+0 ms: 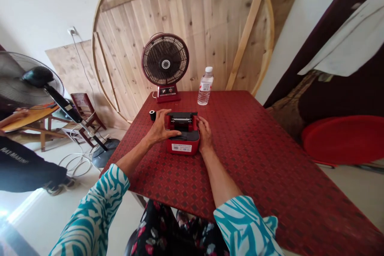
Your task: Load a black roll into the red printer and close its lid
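Note:
A small red and black printer [183, 146] stands on the table before me, a white label on its front. Its black lid [183, 114] is up at the back, so the dark inside with a pale bar shows. My left hand [162, 128] grips the left side, with the thumb pressed on the black front top and the fingers towards the rear. Curled against the right side is my right hand [205, 133]; its fingertips are partly hidden. A small black roll with a white core [152, 115] lies just left of my left hand.
Behind the printer stand a dark red fan [165, 64] and a water bottle [205, 88]. The red patterned table [255, 160] stretches to the right. A floor fan [72, 108], loose cables and another person [27, 164] are on the left. A large wooden round [210, 28] leans on the wall.

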Motion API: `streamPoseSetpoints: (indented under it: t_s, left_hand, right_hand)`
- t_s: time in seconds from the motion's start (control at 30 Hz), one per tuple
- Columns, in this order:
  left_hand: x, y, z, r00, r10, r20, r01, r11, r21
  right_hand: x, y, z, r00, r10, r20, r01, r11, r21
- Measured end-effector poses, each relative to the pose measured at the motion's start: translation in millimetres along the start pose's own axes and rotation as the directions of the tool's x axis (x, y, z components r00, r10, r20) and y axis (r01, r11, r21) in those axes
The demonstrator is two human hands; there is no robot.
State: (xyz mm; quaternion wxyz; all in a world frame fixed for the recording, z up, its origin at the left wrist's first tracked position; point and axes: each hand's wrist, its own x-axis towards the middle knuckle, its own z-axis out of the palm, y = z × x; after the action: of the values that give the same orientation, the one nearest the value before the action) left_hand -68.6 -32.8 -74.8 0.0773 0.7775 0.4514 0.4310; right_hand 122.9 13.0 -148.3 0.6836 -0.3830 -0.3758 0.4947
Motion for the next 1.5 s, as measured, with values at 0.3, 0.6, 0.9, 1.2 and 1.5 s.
streamPoseSetpoints:
  t_s: [0.3, 0.6, 0.9, 1.2, 1.5]
  left_hand:
    - [-6, 6, -1.8, 1.0, 0.006, 0.003, -0.006, 1.0, -0.014]
    - [-18, -2, -2.0, 0.999, -0.002, -0.035, -0.002, 0.993, -0.119]
    - [-31, -3, 9.7, 0.987, -0.012, -0.163, -0.024, 0.976, -0.214]
    - [-39, -4, 16.1, 0.978, 0.051, -0.2, -0.094, 0.974, -0.208]
    - [-43, -49, -12.7, 0.696, -0.462, -0.55, 0.229, 0.869, -0.44]
  right_hand:
    - [3, -29, -1, 0.89, -0.379, 0.252, 0.437, 0.868, -0.236]
    - [-9, -29, 0, 0.92, -0.331, 0.21, 0.38, 0.885, -0.268]
    - [-18, -27, 0, 0.937, -0.318, 0.142, 0.347, 0.884, -0.314]
    - [-23, -20, -8, 0.94, -0.307, 0.146, 0.339, 0.881, -0.329]
    - [-15, 3, -6, 0.992, -0.092, -0.088, 0.082, 0.99, -0.114]
